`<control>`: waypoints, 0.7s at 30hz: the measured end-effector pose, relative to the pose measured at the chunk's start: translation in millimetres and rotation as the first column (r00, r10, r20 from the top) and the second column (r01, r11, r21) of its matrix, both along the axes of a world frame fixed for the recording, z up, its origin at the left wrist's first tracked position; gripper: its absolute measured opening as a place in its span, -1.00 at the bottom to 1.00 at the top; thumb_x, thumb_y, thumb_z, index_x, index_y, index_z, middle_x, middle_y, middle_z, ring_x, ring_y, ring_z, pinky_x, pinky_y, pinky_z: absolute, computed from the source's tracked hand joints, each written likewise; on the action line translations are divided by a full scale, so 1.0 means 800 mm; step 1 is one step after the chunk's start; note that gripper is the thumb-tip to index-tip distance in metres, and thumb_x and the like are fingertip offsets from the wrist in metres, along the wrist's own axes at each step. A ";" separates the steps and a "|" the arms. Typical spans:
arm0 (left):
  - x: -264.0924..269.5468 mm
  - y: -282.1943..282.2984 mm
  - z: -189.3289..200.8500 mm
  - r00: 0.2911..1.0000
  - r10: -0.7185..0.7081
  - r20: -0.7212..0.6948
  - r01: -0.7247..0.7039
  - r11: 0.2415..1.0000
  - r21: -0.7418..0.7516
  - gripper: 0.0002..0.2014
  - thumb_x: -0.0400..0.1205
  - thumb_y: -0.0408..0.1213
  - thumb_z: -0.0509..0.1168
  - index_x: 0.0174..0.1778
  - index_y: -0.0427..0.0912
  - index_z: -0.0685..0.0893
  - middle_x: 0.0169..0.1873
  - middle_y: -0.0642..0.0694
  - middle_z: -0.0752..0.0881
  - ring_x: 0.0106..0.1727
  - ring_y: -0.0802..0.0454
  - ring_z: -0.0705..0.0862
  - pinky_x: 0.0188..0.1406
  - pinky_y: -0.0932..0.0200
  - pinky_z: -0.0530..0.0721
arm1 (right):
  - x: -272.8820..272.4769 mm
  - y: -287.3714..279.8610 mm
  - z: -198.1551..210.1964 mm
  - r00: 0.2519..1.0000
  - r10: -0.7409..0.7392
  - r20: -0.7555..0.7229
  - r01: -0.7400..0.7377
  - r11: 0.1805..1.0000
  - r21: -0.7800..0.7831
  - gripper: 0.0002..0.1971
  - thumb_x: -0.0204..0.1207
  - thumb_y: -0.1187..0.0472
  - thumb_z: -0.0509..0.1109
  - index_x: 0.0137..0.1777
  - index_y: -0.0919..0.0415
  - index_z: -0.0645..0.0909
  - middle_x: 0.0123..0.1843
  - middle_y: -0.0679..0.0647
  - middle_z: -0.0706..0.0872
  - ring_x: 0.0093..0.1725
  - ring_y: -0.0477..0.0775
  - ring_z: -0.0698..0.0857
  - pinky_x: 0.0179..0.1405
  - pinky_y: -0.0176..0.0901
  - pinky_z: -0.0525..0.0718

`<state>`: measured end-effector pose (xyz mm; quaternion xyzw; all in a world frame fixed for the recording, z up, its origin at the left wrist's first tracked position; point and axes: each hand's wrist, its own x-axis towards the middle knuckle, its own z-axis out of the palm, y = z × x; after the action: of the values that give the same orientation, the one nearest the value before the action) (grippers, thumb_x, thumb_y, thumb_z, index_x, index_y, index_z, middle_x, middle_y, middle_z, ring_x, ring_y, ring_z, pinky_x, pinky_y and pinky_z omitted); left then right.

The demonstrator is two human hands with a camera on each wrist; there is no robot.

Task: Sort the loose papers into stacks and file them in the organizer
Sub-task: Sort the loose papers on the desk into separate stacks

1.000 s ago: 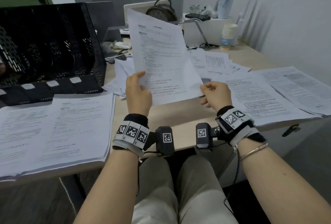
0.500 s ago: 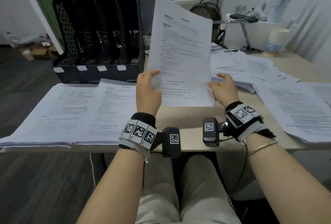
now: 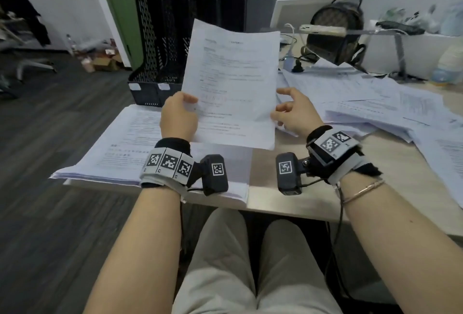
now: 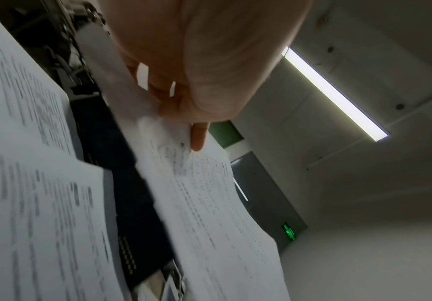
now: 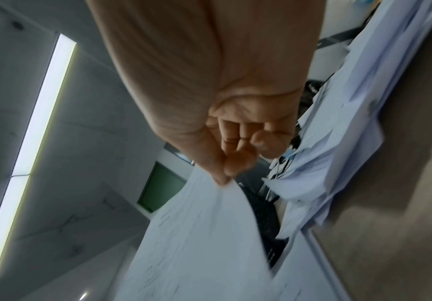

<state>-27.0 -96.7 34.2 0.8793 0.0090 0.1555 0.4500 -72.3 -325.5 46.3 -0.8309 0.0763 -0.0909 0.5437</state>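
The person sits at the surface (image 3: 270, 195) holding 1 printed sheet (image 3: 233, 83) upright in front of them. The left hand (image 3: 178, 119) pinches its lower left edge, thumb on the printed face and fingers (image 4: 155, 89) curled behind it. The right hand (image 3: 295, 113) has come off the sheet since half a second ago: its fingers (image 3: 281, 107) are now spread and relaxed just beside the right edge, and only the thumb tip seems to brush the paper in the right wrist view. So the sheet hangs from the left hand alone.

I take that as a handover, the page read and now headed for the sorted stacks (image 3: 130, 143) lying flat on the left, just below it. The black organizer (image 3: 160, 45) stands behind those stacks, its slots apparently without papers. A loose spread of unsorted papers (image 3: 375, 103) covers the right side, so most of the sorting is still ahead.
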 end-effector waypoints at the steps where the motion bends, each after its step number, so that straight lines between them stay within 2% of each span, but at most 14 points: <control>1: 0.002 0.008 0.001 1.000 0.030 -0.007 -0.030 1.000 0.007 -0.53 0.46 -0.64 0.04 0.13 -0.14 0.64 0.26 -0.12 0.57 0.28 -0.10 0.55 0.28 -0.01 0.52 | 0.003 0.009 0.000 1.000 0.022 -0.002 -0.022 1.000 0.004 -0.40 0.50 0.48 0.35 0.51 0.19 0.28 -0.28 0.03 0.61 -0.40 -0.09 0.59 -0.57 -0.46 0.53; 4: 0.003 0.028 0.003 0.993 0.114 -0.013 -0.114 0.992 0.054 -0.60 0.51 -0.55 0.07 0.15 -0.12 0.63 0.27 -0.16 0.54 0.31 -0.18 0.51 0.35 -0.15 0.46 | 0.012 0.034 0.000 0.997 0.077 0.011 -0.077 0.997 -0.020 -0.31 0.49 0.49 0.32 0.57 0.08 0.20 -0.23 0.12 0.66 -0.44 -0.05 0.67 -0.47 -0.29 0.59; 6: 0.001 0.038 0.003 0.987 0.158 -0.030 -0.155 0.984 0.088 -0.62 0.54 -0.51 0.09 0.17 -0.10 0.62 0.29 -0.17 0.52 0.33 -0.20 0.49 0.36 -0.18 0.42 | 0.016 0.044 -0.002 0.992 0.126 0.009 -0.125 0.991 -0.052 -0.28 0.49 0.48 0.30 0.58 0.01 0.17 -0.19 0.17 0.67 -0.47 -0.08 0.70 -0.51 -0.29 0.55; 9: -0.002 0.052 0.004 0.983 0.178 -0.053 -0.171 0.978 0.116 -0.62 0.56 -0.50 0.11 0.19 -0.06 0.62 0.30 -0.15 0.52 0.35 -0.20 0.48 0.38 -0.18 0.41 | 0.016 0.051 -0.006 0.984 0.176 -0.006 -0.176 0.981 -0.086 -0.29 0.50 0.47 0.29 0.58 -0.02 0.20 -0.17 0.13 0.64 -0.47 -0.10 0.70 -0.52 -0.32 0.54; 15: -0.007 0.062 0.001 0.986 0.125 -0.108 -0.116 0.989 0.092 -0.55 0.51 -0.59 0.06 0.15 -0.08 0.65 0.29 -0.14 0.55 0.34 -0.20 0.50 0.40 -0.20 0.43 | 0.014 0.048 -0.011 0.979 0.200 -0.041 -0.204 0.974 -0.099 -0.48 0.49 0.44 0.33 0.45 0.15 0.44 -0.23 0.08 0.62 -0.51 -0.09 0.64 -0.57 -0.37 0.49; 18: -0.010 0.063 -0.007 0.986 0.082 -0.145 -0.066 0.991 0.114 -0.56 0.50 -0.58 0.06 0.05 -0.03 0.68 0.25 -0.11 0.60 0.32 -0.16 0.52 0.43 -0.17 0.40 | 0.014 0.045 -0.018 0.977 0.201 -0.074 -0.207 0.975 -0.083 -0.62 0.51 0.34 0.39 0.33 0.20 0.55 -0.21 0.18 0.67 -0.47 -0.04 0.59 -0.52 -0.31 0.48; 21: -0.015 0.066 -0.014 0.972 0.069 -0.224 -0.041 0.991 0.127 -0.57 0.50 -0.56 0.03 -0.07 0.05 0.65 0.19 -0.13 0.64 0.26 -0.20 0.56 0.39 -0.20 0.45 | 0.015 0.042 -0.028 0.975 0.188 -0.118 -0.200 0.974 -0.104 -0.71 0.50 0.30 0.44 0.22 0.25 0.63 -0.27 0.19 0.66 -0.46 -0.05 0.57 -0.52 -0.37 0.50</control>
<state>-38.8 -43.9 23.4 0.9166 0.0754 0.0663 0.3870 -60.0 -291.9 23.8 -0.8680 0.0184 0.0032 0.4962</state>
